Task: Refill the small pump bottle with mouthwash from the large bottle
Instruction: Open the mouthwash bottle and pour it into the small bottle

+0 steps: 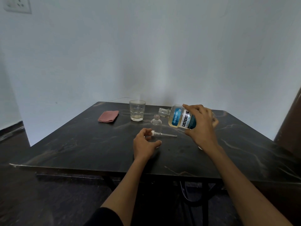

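Observation:
My right hand grips the large mouthwash bottle and holds it tipped on its side in the air. The bottle's uncapped mouth points left, just above and right of the small clear bottle. Pale yellow liquid lies low in the large bottle. The small bottle stands upright and uncapped on the dark table. Its white pump head with the dip tube lies flat in front of it. My left hand hovers over the table with loosely curled fingers beside the pump head, holding nothing.
A drinking glass with a little liquid at the bottom stands behind the small bottle. A folded pink cloth lies at the back left. A small white object peeks out under my right wrist. The wall is close behind the table.

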